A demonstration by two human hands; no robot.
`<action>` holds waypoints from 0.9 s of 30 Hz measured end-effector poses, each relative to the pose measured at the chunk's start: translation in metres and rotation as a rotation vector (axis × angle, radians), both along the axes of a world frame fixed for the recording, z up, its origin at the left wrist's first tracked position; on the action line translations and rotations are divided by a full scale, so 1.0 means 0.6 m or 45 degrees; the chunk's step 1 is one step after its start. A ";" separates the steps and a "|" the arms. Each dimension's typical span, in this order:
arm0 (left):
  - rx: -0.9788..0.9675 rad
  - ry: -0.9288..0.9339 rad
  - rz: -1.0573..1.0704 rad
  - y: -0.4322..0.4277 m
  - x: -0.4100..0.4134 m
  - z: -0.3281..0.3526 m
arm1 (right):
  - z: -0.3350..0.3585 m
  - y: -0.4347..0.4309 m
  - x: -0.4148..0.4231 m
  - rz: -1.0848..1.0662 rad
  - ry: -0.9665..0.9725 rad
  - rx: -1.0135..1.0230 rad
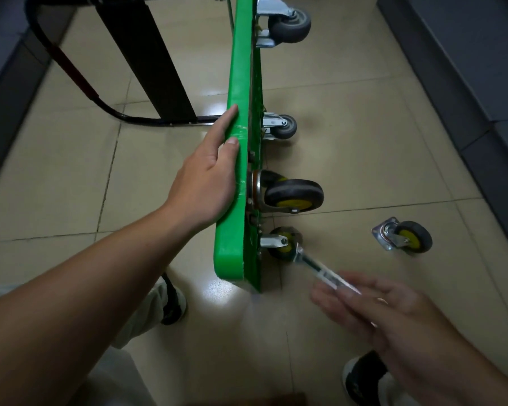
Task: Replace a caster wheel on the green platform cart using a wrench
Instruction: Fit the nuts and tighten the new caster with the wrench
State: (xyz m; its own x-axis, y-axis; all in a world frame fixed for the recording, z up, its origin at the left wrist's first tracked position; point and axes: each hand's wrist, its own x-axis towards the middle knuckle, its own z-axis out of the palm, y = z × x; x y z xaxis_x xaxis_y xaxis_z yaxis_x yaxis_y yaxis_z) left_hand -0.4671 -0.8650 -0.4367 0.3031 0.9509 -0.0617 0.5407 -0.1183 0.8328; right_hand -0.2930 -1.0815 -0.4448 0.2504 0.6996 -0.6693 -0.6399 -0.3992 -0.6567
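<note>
right now the green platform cart (pixel 241 68) stands tipped on its long edge on the tiled floor (pixel 364 127), with its underside and casters facing your right. your left hand (pixel 206 183) lies flat against the upper rim of the deck, fingers straight and relaxed, thumb resting on the rim, grasping nothing. your right hand (pixel 373 309) is blurred, but its fingers are wrapped about the handle of the wrench (pixel 314 266); how each finger lies cannot be told. the wrench head sits at the nearest caster (pixel 282 243), a yellow-hubbed wheel in a silver bracket by the cart's near corner. just beyond it is a larger black and yellow wheel (pixel 294 196), and two grey wheels are mounted farther along. a loose caster (pixel 405 238) with a yellow hub lies on the floor well to the right of the cart, apart from both hands.
</note>
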 end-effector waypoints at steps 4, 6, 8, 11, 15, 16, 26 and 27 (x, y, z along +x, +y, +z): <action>0.003 -0.003 0.002 0.001 -0.001 -0.002 | -0.022 -0.015 0.004 0.121 -0.080 0.037; 0.001 -0.007 -0.001 0.001 -0.001 -0.002 | -0.018 -0.006 0.008 0.254 -0.188 0.224; 0.012 0.004 0.000 0.000 0.000 0.000 | -0.016 0.007 0.000 0.509 -0.330 0.323; 0.024 0.018 -0.015 0.001 -0.002 -0.001 | -0.037 0.024 -0.027 0.530 -0.487 0.257; 0.033 0.048 -0.025 0.002 -0.005 -0.003 | -0.062 0.030 -0.056 0.420 -0.700 0.312; 0.034 0.039 -0.022 0.003 -0.006 -0.003 | -0.070 0.028 -0.061 0.422 -0.722 0.330; 0.019 0.028 -0.012 0.002 -0.002 -0.001 | -0.107 0.038 -0.096 0.517 -0.586 0.420; 0.021 0.032 -0.011 0.002 -0.002 -0.001 | -0.106 0.040 -0.099 0.527 -0.570 0.418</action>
State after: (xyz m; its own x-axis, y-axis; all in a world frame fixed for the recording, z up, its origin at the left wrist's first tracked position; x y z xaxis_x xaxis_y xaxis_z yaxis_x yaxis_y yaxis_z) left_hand -0.4684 -0.8636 -0.4372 0.3101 0.9492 -0.0538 0.5602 -0.1367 0.8170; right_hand -0.3522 -1.0577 -0.5084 0.1221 0.9457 -0.3012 -0.1168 -0.2876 -0.9506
